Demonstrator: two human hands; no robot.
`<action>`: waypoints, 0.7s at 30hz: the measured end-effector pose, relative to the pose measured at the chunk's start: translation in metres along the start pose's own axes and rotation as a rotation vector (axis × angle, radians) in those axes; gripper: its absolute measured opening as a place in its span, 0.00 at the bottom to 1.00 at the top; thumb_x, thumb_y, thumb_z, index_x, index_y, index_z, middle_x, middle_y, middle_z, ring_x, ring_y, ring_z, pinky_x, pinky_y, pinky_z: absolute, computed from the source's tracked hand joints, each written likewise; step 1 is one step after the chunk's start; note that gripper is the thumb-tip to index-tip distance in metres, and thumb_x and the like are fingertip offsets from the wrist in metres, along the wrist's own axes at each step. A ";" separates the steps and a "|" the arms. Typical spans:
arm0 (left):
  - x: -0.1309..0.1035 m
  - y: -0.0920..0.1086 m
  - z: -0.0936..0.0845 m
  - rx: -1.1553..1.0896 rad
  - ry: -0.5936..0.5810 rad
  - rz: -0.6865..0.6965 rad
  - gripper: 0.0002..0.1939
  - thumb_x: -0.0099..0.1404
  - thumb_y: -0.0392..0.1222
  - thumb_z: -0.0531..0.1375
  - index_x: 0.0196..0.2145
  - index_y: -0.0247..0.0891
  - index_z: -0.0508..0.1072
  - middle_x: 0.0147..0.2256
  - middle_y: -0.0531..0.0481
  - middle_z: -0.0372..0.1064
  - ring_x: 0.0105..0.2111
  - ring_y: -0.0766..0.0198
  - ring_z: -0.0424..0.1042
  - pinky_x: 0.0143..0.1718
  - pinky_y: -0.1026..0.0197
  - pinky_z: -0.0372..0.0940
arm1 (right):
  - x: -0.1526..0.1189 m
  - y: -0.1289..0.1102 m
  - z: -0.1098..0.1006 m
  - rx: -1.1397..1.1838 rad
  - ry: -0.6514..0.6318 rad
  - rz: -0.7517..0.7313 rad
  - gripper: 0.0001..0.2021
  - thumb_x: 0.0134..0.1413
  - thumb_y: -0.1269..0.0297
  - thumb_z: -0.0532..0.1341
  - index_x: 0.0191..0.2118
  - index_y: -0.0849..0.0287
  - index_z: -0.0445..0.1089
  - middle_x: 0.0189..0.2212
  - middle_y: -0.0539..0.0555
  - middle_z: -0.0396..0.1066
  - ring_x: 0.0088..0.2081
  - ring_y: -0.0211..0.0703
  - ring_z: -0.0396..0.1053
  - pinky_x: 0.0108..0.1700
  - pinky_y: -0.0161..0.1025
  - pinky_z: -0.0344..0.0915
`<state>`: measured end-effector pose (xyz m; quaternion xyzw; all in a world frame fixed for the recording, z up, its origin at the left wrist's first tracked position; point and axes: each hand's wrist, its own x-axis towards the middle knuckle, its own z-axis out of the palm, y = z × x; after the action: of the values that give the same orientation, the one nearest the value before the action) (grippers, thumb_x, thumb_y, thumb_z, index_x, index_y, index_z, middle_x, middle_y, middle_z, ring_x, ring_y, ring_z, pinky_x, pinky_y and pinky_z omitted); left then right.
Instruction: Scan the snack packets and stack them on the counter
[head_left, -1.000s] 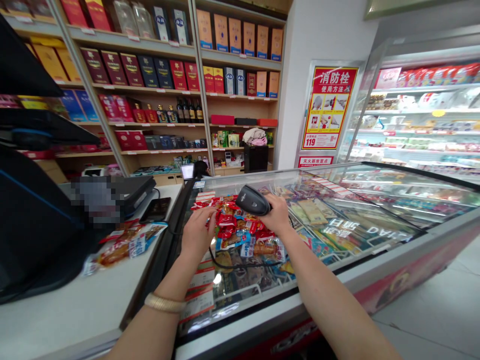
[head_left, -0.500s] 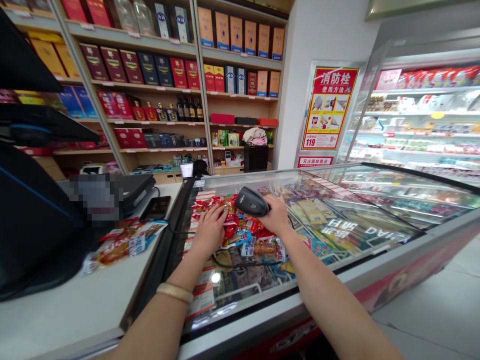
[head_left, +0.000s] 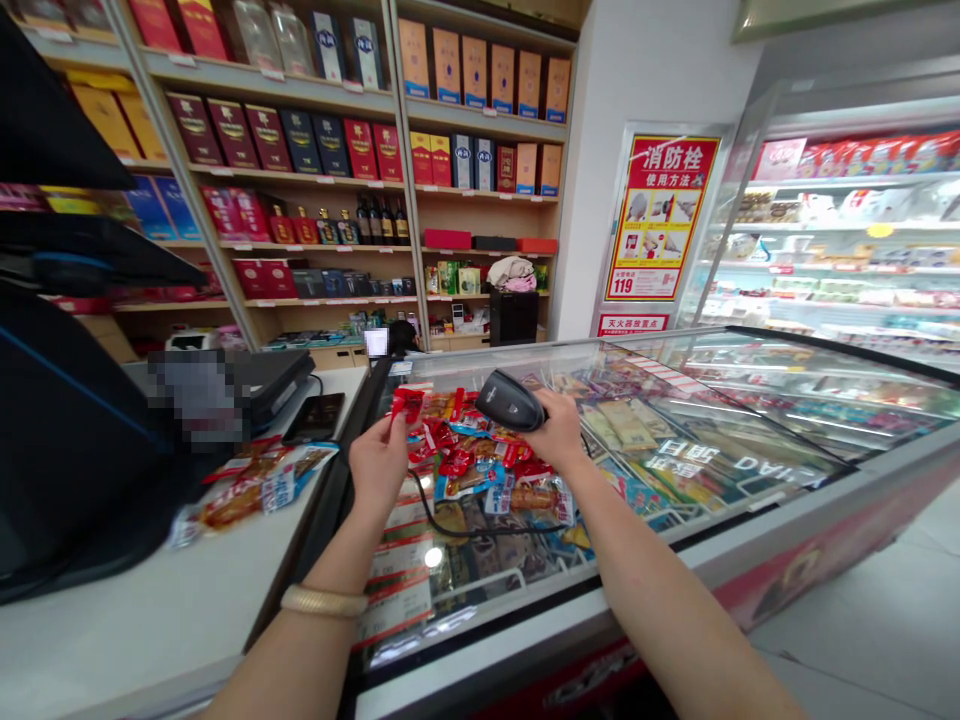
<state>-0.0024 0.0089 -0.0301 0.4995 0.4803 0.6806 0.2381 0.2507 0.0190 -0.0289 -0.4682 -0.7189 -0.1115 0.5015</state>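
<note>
Between its fingertips my left hand (head_left: pixel 380 462) pinches a small red packet (head_left: pixel 409 404), raised at the left side of a pile of snack packets (head_left: pixel 480 455). The pile, red, blue and brown, lies on the glass top of a chest freezer (head_left: pixel 487 610). My right hand (head_left: pixel 556 428) is wrapped round the handle of a black barcode scanner (head_left: pixel 511 402), whose head hangs over the pile's upper right and points left. A black cable (head_left: pixel 457 532) loops across the glass below the packets.
On the white counter (head_left: pixel 97 650) at left are more snack packets (head_left: pixel 255 490), a dark phone (head_left: pixel 315 417) and a black screen stand (head_left: pixel 67 430). Shelves of boxes (head_left: pixel 315 140) rise behind. Beyond the freezer, a lit display fridge (head_left: pixel 847 240) stands at right.
My left hand has lifted from the pile and moved left, now with a red packet in its fingers. The scanner in my right hand has barely moved.
</note>
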 end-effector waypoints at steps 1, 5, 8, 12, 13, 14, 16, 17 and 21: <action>0.000 0.002 0.000 -0.139 0.023 -0.108 0.08 0.62 0.41 0.59 0.28 0.36 0.73 0.26 0.48 0.73 0.28 0.58 0.76 0.28 0.61 0.71 | 0.000 -0.001 0.000 0.002 -0.005 -0.005 0.08 0.44 0.61 0.65 0.32 0.58 0.73 0.29 0.54 0.74 0.35 0.48 0.70 0.38 0.40 0.58; 0.003 0.011 0.001 -0.491 0.042 -0.315 0.07 0.59 0.39 0.63 0.29 0.36 0.69 0.23 0.53 0.68 0.22 0.63 0.74 0.19 0.68 0.64 | 0.000 -0.003 0.000 -0.005 -0.017 -0.022 0.09 0.45 0.59 0.65 0.33 0.57 0.74 0.29 0.54 0.74 0.34 0.48 0.70 0.38 0.40 0.57; 0.006 0.015 0.000 -0.617 0.030 -0.379 0.05 0.57 0.35 0.63 0.30 0.37 0.68 0.23 0.54 0.67 0.20 0.68 0.71 0.17 0.71 0.60 | 0.000 -0.004 0.000 -0.010 -0.011 -0.037 0.09 0.46 0.58 0.64 0.33 0.57 0.73 0.29 0.54 0.74 0.35 0.48 0.70 0.38 0.40 0.57; 0.009 0.017 -0.005 -0.792 0.002 -0.390 0.05 0.55 0.29 0.57 0.26 0.37 0.66 0.24 0.53 0.69 0.23 0.70 0.69 0.27 0.67 0.68 | 0.000 -0.007 -0.001 0.006 -0.046 -0.080 0.10 0.45 0.58 0.65 0.33 0.57 0.73 0.29 0.54 0.73 0.35 0.48 0.69 0.38 0.39 0.57; 0.009 0.017 -0.007 -0.810 -0.025 -0.378 0.05 0.53 0.29 0.57 0.24 0.37 0.65 0.25 0.52 0.68 0.23 0.70 0.69 0.28 0.67 0.68 | 0.001 -0.008 -0.002 0.016 -0.070 -0.099 0.10 0.45 0.59 0.65 0.34 0.56 0.73 0.29 0.54 0.72 0.35 0.48 0.69 0.37 0.39 0.57; 0.010 0.017 -0.009 -0.819 -0.053 -0.364 0.05 0.52 0.30 0.57 0.23 0.37 0.64 0.25 0.53 0.67 0.24 0.69 0.69 0.28 0.66 0.68 | 0.001 -0.010 -0.003 0.032 -0.098 -0.119 0.09 0.45 0.59 0.65 0.34 0.56 0.73 0.28 0.53 0.72 0.34 0.47 0.69 0.37 0.39 0.57; 0.011 0.016 -0.014 -0.820 -0.101 -0.340 0.06 0.50 0.30 0.58 0.22 0.37 0.62 0.25 0.53 0.66 0.23 0.69 0.67 0.26 0.66 0.67 | 0.001 -0.016 -0.005 0.077 -0.167 -0.163 0.10 0.44 0.60 0.65 0.35 0.56 0.74 0.29 0.53 0.73 0.34 0.46 0.70 0.38 0.39 0.57; 0.011 0.016 -0.017 -0.817 -0.112 -0.332 0.07 0.49 0.31 0.58 0.22 0.37 0.61 0.25 0.54 0.65 0.22 0.69 0.66 0.26 0.66 0.66 | 0.001 -0.018 -0.006 0.101 -0.206 -0.183 0.10 0.44 0.61 0.65 0.36 0.56 0.74 0.29 0.53 0.73 0.34 0.46 0.70 0.39 0.39 0.58; 0.015 0.018 -0.023 -0.834 -0.075 -0.321 0.09 0.47 0.31 0.58 0.21 0.38 0.59 0.26 0.54 0.64 0.22 0.69 0.64 0.25 0.66 0.65 | 0.001 -0.026 -0.009 0.134 -0.328 -0.232 0.09 0.43 0.63 0.65 0.34 0.55 0.75 0.30 0.51 0.75 0.35 0.44 0.71 0.39 0.38 0.57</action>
<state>-0.0260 0.0041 -0.0082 0.3044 0.2273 0.7519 0.5388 0.2353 -0.0003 -0.0158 -0.3599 -0.8459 -0.0427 0.3913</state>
